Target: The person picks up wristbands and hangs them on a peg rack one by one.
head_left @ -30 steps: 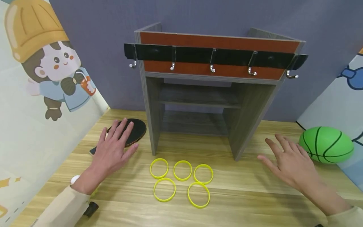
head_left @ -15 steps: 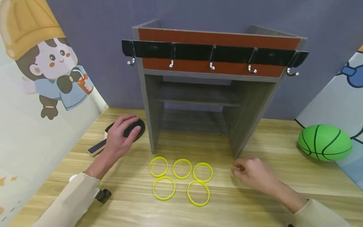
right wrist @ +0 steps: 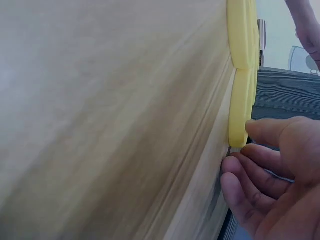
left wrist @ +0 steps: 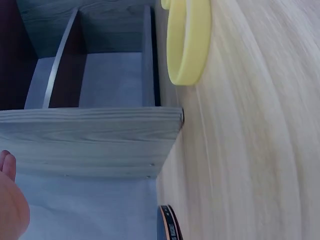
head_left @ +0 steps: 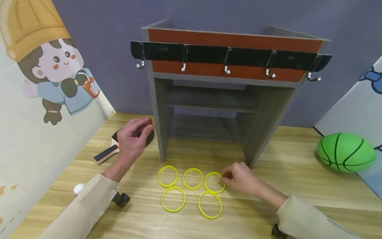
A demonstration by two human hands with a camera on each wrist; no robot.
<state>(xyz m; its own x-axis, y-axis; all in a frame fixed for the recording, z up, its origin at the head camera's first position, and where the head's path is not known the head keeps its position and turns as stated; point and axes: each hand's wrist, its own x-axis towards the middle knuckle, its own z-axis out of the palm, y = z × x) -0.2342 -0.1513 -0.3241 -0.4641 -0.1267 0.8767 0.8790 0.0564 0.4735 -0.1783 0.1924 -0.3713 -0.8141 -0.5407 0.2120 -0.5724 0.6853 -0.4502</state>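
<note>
Several thin yellow wristbands (head_left: 173,199) lie flat on the wooden table. My right hand (head_left: 241,179) is at the right edge of the back right wristband (head_left: 209,181), thumb and index finger pinching its rim. Close up in the right wrist view, the thumb and index fingertip meet at the end of that yellow wristband (right wrist: 240,110), its other fingers curled below. My left hand (head_left: 132,139) hovers, loosely bent and holding nothing, over a black table tennis paddle (head_left: 105,154) left of the grey shelf unit (head_left: 161,126). Only a small part of that hand shows in the left wrist view.
Behind the wristbands stands the shelf unit, with a black rail (head_left: 206,54) of several silver hooks across its red-brown front. A green ball (head_left: 346,152) with black lines lies at the right. A white ball (head_left: 79,189) is near the left sleeve.
My right hand has moved left from near the green ball to the back right wristband, its spread fingers closing. My left hand has gone from spread to loosely bent, shifting slightly right.
</note>
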